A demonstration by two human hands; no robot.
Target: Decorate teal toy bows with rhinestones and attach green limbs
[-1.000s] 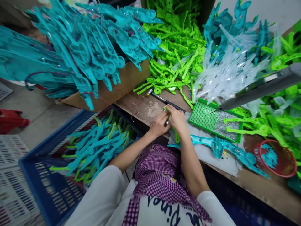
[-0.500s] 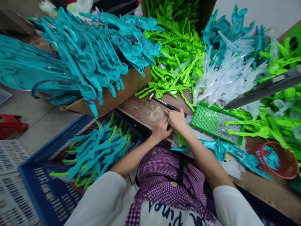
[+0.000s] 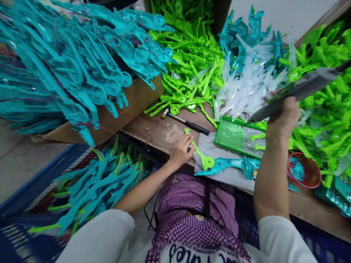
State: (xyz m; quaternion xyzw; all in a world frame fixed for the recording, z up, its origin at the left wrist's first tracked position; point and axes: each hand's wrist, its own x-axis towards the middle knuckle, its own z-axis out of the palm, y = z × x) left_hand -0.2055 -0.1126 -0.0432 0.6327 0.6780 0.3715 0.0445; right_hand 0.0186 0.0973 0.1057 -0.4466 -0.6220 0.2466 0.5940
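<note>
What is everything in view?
Table: one, brown, centre
Crate: one, blue, lower left
Box: one, brown, left
Cloth: one, grey, table
Hammer: one, black handle, table
Tray: one, green, table
Basket: one, red, right
Teal parts: many, teal, box, crate, rear
Lime parts: many, green, back, right
Clear parts: many, whitish, table back
Teal piece: one, teal, cloth
Green arm: one, lime, centre
Power tool: one, grey, right
Apron: one, purple, torso
Left hand: one, bare, on green arm
Right hand: one, bare, on power tool
</note>
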